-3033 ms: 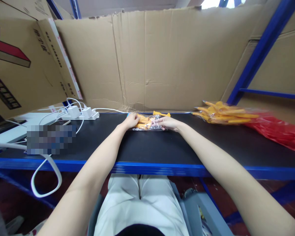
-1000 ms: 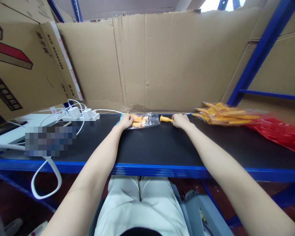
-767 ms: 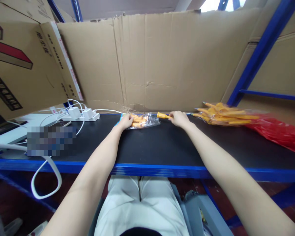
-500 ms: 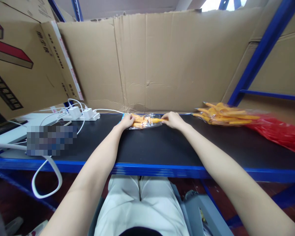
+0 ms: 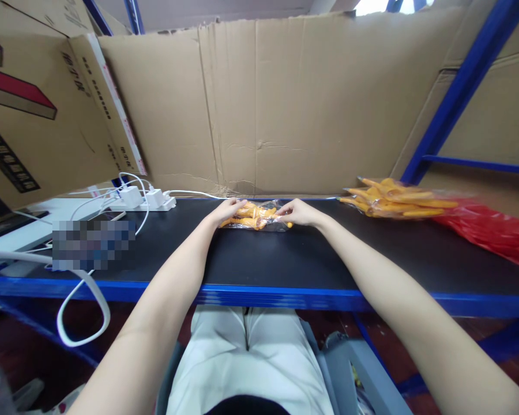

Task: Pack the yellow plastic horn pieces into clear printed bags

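Note:
A small clear plastic bag (image 5: 256, 217) with several orange plastic pieces in it lies at the back of the black shelf top (image 5: 285, 259). My left hand (image 5: 227, 210) grips the bag's left end. At the bag's right end, my right hand (image 5: 299, 212) pinches the mouth, where an orange piece sticks slightly out. Both arms reach straight forward from my lap.
A pile of loose orange pieces (image 5: 393, 199) lies on a red plastic bag (image 5: 493, 230) at the right. A white power strip (image 5: 145, 200) with chargers and cables sits at the back left. Cardboard sheets (image 5: 285, 104) wall the back. A blue shelf post (image 5: 458, 92) rises at the right.
My right hand picked a loose orange piece from the shelf, carried it left and pushed it into the bag. My left hand has shifted slightly along the bag's left end.

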`<state>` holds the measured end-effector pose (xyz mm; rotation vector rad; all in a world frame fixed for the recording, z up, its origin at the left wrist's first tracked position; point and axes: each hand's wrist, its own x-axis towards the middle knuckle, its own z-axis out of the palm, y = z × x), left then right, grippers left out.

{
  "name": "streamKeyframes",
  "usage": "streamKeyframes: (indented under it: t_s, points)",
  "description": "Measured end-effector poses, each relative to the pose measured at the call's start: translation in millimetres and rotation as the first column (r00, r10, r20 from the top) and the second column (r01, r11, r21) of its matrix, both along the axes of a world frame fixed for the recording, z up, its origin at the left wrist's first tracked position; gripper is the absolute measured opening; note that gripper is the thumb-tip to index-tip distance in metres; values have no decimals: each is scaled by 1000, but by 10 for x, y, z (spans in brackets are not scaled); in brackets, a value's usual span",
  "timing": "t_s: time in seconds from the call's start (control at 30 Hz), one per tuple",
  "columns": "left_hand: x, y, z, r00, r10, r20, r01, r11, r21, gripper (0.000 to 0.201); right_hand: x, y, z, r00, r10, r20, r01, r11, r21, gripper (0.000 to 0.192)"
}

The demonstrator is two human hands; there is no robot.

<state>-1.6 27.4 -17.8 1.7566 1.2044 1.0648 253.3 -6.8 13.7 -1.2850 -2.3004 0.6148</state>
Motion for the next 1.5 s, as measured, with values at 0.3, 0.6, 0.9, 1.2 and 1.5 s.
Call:
streamKeyframes:
  t_s: [0.3,0.6,0.9,1.2,1.5]
  points:
    - [67,-158,107,983,24,-184,-16,999,45,56,-24,30,-52,982,-2,-190,-16,995,-96,32]
    - [117,-226,168,969,-25,-245,71,981,180,48,-18,40,-44,989,22,-143,-31,998,-61,42]
    - [268,-241,290,947,-12,-322,141,914,382,13,-45,32,-76,981,51,-186,-61,997,-47,44]
    - [401,-367,384,964,-35,-265,164,862,480,13,-148,34,-112,959,89,-269,-89,996,11,34]
    - [286,-258,298,916,208,-343,-36,894,446,21,-231,-82,-50,912,55,-407,-105,989,-101,16]
